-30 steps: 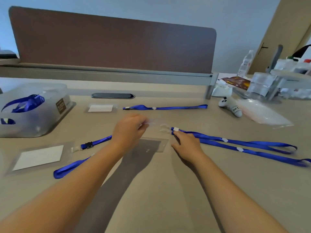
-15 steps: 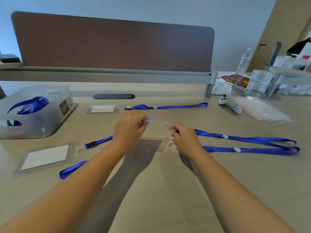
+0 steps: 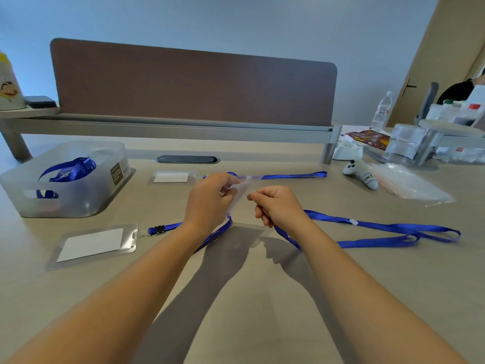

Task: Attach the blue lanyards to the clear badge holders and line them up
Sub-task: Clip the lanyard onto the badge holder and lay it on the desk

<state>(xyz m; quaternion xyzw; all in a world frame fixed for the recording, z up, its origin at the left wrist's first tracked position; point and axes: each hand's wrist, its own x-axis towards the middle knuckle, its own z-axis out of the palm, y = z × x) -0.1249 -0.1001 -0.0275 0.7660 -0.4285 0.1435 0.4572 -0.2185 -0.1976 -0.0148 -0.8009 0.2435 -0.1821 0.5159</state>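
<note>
1. Head view, hands: the left hand [image 3: 210, 199] is raised off the desk [image 3: 249, 298] with its fingers pinched on a clear badge holder [image 3: 237, 197]. The holder hangs tilted, its upper edge toward the right hand [image 3: 279, 206].
2. Head view, lanyard: the right hand's fingers are curled together on the end of a blue lanyard [image 3: 367, 227]. The clip itself is hidden inside the fist, so I cannot tell how it is turned. The strap's long axis runs away to the right across the desk, looping back near the far right.
3. Head view, the deciding relation: the holder's top edge lies just left of the right fingertips, nearly touching. The hole for the clip is too faint to make out. In my judgement, the right hand must travel leftward while the left hand steadies the holder.
4. Head view, finished sets: one holder with a white card [image 3: 91, 245] lies front left, its strap joined and passing under the left forearm. Another [image 3: 170, 177] lies farther back, its lanyard stretched rightward. More lanyards wait in the plastic bin [image 3: 31, 195].
</note>
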